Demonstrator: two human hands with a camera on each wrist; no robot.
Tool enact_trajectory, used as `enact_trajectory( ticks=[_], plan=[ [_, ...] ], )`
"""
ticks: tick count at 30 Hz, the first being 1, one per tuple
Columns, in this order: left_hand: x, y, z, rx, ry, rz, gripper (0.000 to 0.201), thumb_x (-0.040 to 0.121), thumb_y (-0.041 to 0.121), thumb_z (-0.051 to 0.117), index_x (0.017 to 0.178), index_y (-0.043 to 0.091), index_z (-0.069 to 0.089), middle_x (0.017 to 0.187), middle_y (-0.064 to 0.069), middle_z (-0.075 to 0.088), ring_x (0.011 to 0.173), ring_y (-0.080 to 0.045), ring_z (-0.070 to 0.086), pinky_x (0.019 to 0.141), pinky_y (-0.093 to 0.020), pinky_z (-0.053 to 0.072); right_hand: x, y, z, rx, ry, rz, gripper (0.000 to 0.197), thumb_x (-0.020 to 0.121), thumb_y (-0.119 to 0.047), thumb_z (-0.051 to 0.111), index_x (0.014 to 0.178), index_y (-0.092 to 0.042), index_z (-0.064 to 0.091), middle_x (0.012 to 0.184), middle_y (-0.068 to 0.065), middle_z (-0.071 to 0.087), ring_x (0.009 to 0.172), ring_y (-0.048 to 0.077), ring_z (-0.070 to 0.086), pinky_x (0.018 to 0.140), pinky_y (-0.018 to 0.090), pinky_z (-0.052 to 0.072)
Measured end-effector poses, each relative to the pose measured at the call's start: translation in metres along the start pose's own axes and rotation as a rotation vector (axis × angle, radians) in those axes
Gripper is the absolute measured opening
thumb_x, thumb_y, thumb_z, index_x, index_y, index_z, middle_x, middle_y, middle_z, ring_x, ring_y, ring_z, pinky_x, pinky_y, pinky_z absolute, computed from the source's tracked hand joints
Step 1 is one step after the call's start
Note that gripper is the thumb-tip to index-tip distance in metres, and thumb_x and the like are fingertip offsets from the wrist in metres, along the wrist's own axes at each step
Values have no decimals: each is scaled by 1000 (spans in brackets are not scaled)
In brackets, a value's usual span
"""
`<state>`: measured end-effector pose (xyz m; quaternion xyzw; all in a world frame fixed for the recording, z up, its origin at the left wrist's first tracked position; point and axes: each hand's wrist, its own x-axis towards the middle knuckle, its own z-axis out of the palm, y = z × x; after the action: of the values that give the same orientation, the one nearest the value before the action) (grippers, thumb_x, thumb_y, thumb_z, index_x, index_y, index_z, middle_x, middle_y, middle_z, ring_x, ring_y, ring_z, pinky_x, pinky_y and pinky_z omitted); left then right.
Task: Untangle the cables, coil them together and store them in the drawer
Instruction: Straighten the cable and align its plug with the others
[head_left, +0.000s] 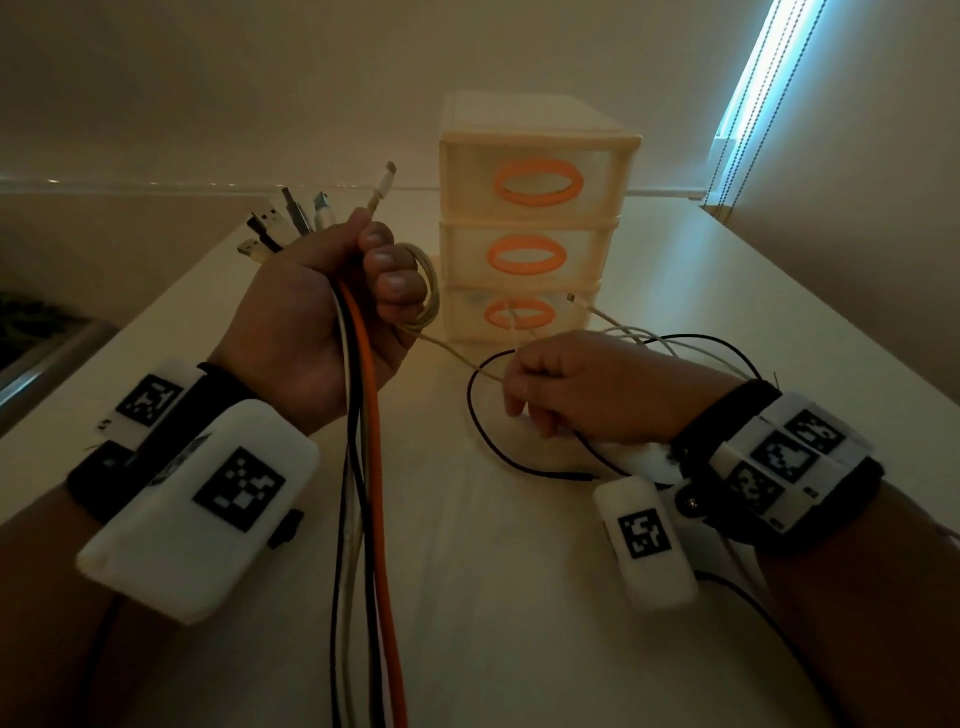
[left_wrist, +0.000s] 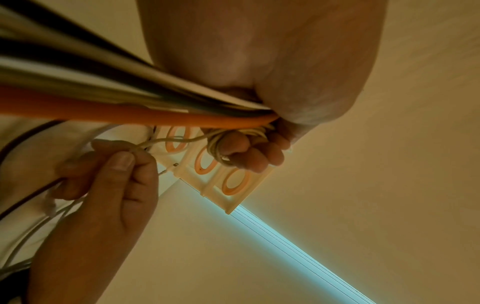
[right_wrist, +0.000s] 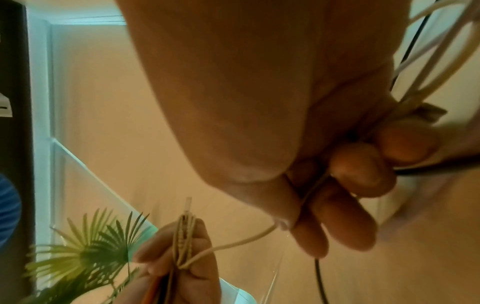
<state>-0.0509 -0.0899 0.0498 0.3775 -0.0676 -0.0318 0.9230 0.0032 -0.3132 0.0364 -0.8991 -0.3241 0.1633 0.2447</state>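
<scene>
Left hand (head_left: 317, 306) grips cables (head_left: 363, 467); right hand (head_left: 582, 389) pinches beige cable (head_left: 447, 345) beside drawers (head_left: 535, 218).

Black straps are worn on both wrists, fitted with white boxes (head_left: 200, 512) printed with black-and-white square markers.

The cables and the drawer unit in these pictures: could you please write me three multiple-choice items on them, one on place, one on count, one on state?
1. Where does the drawer unit stand?
A. behind the hands
B. left of the left hand
C. on the floor

2. How many orange handles does it show?
A. two
B. three
C. four

3. What is the left hand doing?
A. lying flat
B. pulling a drawer
C. gripping a cable bundle

Answers: 1 A, it stands on the table beyond both hands. 2 B, one ring per drawer front. 3 C, its fingers curl round the cables while the right hand pinches a pale cable.
</scene>
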Motion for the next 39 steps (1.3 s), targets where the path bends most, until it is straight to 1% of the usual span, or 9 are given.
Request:
enact_trajectory(
  ticks=[8,13,19,24,27,30,33,35,39],
  plan=[
    [-8,-15,11,391,-118,-117,33,103,27,40,73,16,47,68,-5,56,64,-21,57,62,-29,48,3,8,-17,1,559,41,36,101,-42,54,82,-15,67,66,-3,56,57,12,50,57,27,39],
    [-14,-33,17,508,-210,-237,26,100,23,48,80,6,49,113,-30,66,112,-37,67,97,-39,55,2,-9,-2,137,722,-153,21,99,-29,59,85,-19,71,68,-5,65,61,8,57,57,24,44],
    [-7,-31,15,298,35,-92,36,107,28,37,77,11,48,80,-9,65,75,-21,64,85,-33,52,-9,-21,10,141,363,-325,16,100,-25,59,95,-23,73,68,-5,68,64,4,63,64,16,49],
    [-3,-25,14,38,230,-34,38,106,29,41,75,10,52,85,-11,71,91,-27,74,85,-30,57,-4,-17,6,7,132,-128,21,102,-39,52,99,-33,72,67,-2,68,51,1,56,58,21,47],
    [-2,-25,10,2,244,-32,38,106,30,44,75,11,54,73,-5,60,77,-22,69,80,-27,55,-2,-14,7,44,130,-115,22,101,-41,51,97,-35,72,64,-2,65,50,3,54,61,27,51],
    [-1,-25,9,13,228,-28,34,105,28,43,77,11,53,71,-4,52,71,-20,61,79,-27,48,-2,-18,12,59,96,-125,22,102,-41,51,102,-37,72,63,-7,65,58,3,61,64,19,48],
    [0,-24,6,32,236,-17,33,103,26,44,76,10,54,71,-4,51,70,-20,59,76,-27,45,-6,-18,13,12,-35,-152,23,104,-39,47,113,-43,68,73,-4,72,74,5,68,80,18,52],
    [1,-22,4,10,231,-4,32,103,26,44,76,11,53,70,-3,51,70,-20,58,77,-26,45,-7,-15,10,-18,-83,-120,25,104,-37,46,113,-41,70,72,-6,72,67,3,65,74,18,53],
    [1,-15,2,-46,206,21,34,104,26,42,75,11,51,70,-2,51,65,-18,58,76,-25,46,-1,-6,4,-75,152,-48,28,102,-37,48,92,-30,73,63,-23,61,63,-6,57,66,20,43]
  ],
)
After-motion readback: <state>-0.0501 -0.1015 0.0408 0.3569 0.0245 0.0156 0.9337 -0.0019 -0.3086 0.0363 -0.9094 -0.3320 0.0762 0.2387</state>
